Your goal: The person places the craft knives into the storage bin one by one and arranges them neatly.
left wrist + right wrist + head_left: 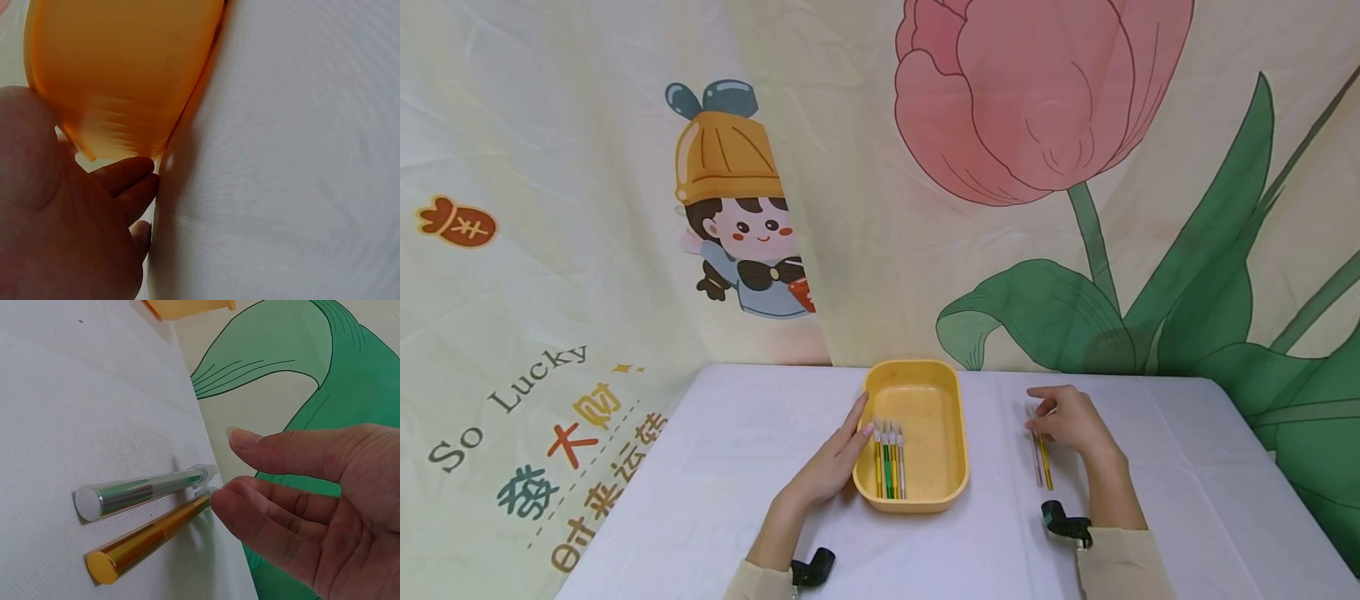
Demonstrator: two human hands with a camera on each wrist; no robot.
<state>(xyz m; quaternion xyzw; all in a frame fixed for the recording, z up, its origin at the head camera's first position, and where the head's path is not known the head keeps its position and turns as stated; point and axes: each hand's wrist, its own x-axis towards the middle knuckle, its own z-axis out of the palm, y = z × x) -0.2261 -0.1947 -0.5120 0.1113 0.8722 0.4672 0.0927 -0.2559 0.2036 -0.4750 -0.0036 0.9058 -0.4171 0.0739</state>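
Beige sleeves [1123,567] frame a yellow tray [962,450], partly filled, with two tools outside it.
Four slim tools [887,471] lie side by side in the tray's near left part, so the gathering looks more than half done; a silver tool [144,490] and a gold tool [150,537] on the counter [715,467] seem left. At their far ends, the right hand [1067,417] has thumb and fingers apart; contact is unclear. The left hand [827,467] rests against the tray's left side, fingers extended.
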